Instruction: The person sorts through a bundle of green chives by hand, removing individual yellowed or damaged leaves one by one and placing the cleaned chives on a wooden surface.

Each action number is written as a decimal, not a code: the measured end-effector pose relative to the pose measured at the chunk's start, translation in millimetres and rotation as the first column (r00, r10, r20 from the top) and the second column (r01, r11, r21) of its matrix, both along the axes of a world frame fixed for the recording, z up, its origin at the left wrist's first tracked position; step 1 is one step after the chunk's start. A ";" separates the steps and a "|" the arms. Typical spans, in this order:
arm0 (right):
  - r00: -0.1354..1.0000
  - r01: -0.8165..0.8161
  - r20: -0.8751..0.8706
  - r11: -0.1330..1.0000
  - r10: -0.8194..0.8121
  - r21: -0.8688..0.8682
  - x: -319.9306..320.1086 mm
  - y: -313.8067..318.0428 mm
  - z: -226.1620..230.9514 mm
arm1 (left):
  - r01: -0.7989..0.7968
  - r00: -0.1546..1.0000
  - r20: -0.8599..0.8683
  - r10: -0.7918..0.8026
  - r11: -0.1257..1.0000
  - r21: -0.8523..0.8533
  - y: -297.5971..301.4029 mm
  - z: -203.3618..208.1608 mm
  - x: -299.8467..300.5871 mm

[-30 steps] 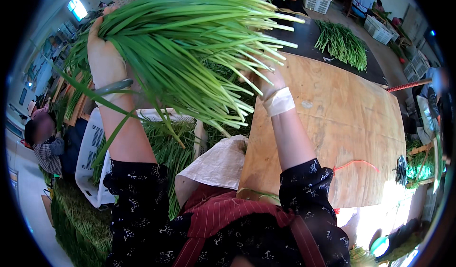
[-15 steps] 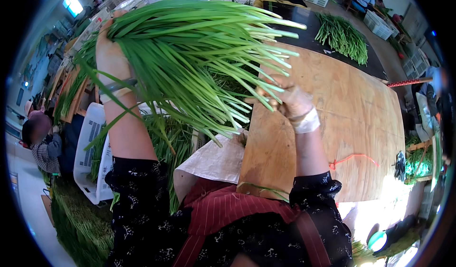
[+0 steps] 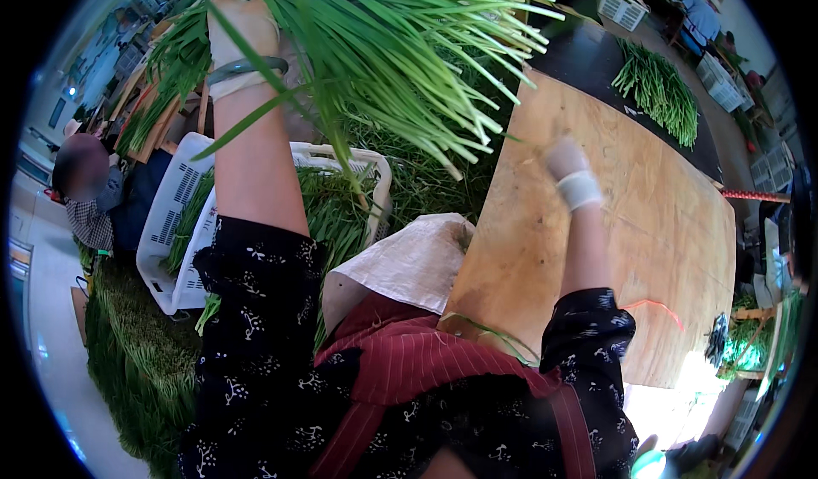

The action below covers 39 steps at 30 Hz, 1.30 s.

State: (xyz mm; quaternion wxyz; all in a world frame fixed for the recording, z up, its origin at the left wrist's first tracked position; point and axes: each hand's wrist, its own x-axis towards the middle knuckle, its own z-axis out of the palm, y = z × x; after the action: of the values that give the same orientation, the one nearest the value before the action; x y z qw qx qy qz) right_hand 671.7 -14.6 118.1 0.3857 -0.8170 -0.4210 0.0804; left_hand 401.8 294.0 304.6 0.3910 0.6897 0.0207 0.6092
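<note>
A big bunch of garlic chives (image 3: pixel 383 44) hangs over the far left, its pale cut ends fanned out to the right. My left hand (image 3: pixel 243 27), in a thin whitish glove, is closed round the leafy end of the bunch. Some long leaves droop across my left wrist. Over the wooden board (image 3: pixel 630 223) is my right hand (image 3: pixel 567 159), also whitish-gloved, apart from the bunch. Motion smears its fingers, so whether they hold anything does not show.
Loose chives fill a white plastic crate (image 3: pixel 183 215) at left. Trimmed chives (image 3: pixel 656 91) lie on a black surface beyond the board. A red string (image 3: pixel 656 304) rests on the board's right. One person (image 3: pixel 89 189) sits at far left; others work at the back.
My left hand has carried the chives farther away and slightly right in view. My right hand has come away from the stem ends, moving right over the board.
</note>
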 end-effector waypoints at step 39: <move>0.924 -0.265 0.071 0.764 0.376 -0.588 -158.1 101.9 -37.2 | -0.254 0.967 -0.061 0.248 0.956 -0.149 -95.5 31.6 36.3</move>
State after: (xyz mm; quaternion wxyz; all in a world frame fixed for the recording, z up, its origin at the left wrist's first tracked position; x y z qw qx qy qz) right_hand 513.6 87.3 80.9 0.0645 -0.8137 -0.5453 0.1908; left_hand 438.1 198.5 336.2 0.3625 0.6615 0.1636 0.6358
